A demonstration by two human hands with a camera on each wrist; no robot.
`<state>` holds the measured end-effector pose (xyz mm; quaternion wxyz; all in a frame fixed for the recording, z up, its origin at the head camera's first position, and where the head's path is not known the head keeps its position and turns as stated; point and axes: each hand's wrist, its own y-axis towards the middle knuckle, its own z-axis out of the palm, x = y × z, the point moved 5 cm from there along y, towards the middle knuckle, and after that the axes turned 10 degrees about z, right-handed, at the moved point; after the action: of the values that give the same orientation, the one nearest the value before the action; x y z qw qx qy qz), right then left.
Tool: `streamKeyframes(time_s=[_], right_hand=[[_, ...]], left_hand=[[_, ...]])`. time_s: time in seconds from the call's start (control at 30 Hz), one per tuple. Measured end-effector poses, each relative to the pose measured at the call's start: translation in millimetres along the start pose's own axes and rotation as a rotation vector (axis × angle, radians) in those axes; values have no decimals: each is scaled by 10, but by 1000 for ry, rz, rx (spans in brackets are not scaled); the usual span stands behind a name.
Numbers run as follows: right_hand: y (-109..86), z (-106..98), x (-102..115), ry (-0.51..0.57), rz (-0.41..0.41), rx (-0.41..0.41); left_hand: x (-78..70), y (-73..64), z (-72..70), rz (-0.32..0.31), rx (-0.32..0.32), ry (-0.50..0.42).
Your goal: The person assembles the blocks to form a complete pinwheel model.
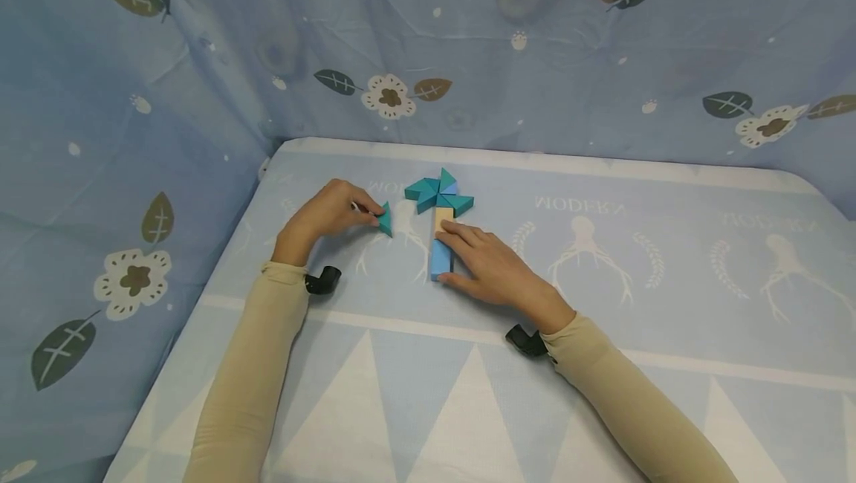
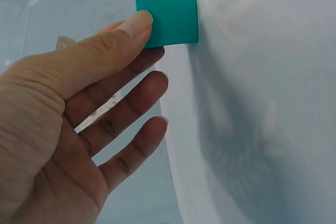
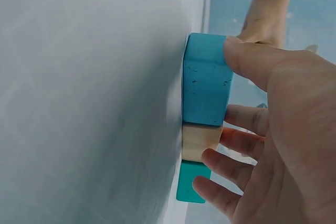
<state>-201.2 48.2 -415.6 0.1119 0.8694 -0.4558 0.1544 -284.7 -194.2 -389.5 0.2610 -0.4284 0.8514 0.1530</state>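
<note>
In the head view my left hand (image 1: 334, 208) pinches a teal triangular block (image 1: 386, 220) between thumb and index finger. The left wrist view shows a flat face of that teal block (image 2: 169, 11) under the thumb, while the other fingers are spread apart. My right hand (image 1: 491, 264) rests over a column made of a blue block (image 1: 440, 258) and a natural wood block (image 1: 443, 213). Its thumb touches the blue block (image 3: 207, 85) in the right wrist view, and its loosely bent fingers lie along the column. Past the column's far end, several teal triangular blocks (image 1: 461, 203) form a pinwheel.
A lighter blue piece (image 1: 452, 189) sits in the pinwheel's right side. Beneath everything is a table cover (image 1: 669, 305) with antler and triangle prints. Blue patterned cloth (image 1: 468, 44) hangs behind and to the left. Black wrist devices (image 1: 324, 280) are on both arms.
</note>
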Motion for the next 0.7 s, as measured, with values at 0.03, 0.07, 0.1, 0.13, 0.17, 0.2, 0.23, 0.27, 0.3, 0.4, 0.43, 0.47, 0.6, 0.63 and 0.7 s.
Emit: streamKeyframes(time_s=[0.03, 0.07, 0.1, 0.13, 0.17, 0.2, 0.23, 0.27, 0.3, 0.4, 0.43, 0.47, 0.6, 0.63, 0.7], right_hand=[[2, -2, 2, 0, -1, -1], [5, -2, 3, -1, -1, -2], [5, -5, 5, -2, -1, -3], [6, -5, 6, -6, -1, -4], [7, -6, 6, -9, 0, -5], [7, -7, 6, -10, 0, -5], [7, -6, 7, -13, 1, -5], [7, -6, 7, -15, 2, -5], [7, -5, 7, -16, 3, -5], [4, -5, 10, -17, 6, -1], [3, -5, 11, -17, 6, -1], [2, -5, 11, -16, 7, 0], [5, -4, 7, -15, 12, 4], [5, 1, 3, -14, 12, 5], [5, 7, -5, -14, 15, 6]], left_hand=[[-15, 6, 11, -2, 7, -3], [-32, 13, 24, -5, 16, -6], [-50, 21, 38, -5, 25, -6], [-69, 30, 52, -2, 33, -6], [-93, 36, 64, 2, 39, -8], [-114, 42, 76, 9, 44, -7], [-133, 48, 87, 17, 47, -7], [-147, 55, 98, 24, 49, -9], [-160, 61, 107, 33, 50, -9], [-185, 74, 132, 49, 56, -14], [-190, 76, 139, 51, 59, -16], [-195, 83, 147, 56, 61, -17], [-224, 99, 174, 77, 61, -16], [-231, 103, 182, 83, 60, -14], [-245, 113, 199, 88, 61, -14]])
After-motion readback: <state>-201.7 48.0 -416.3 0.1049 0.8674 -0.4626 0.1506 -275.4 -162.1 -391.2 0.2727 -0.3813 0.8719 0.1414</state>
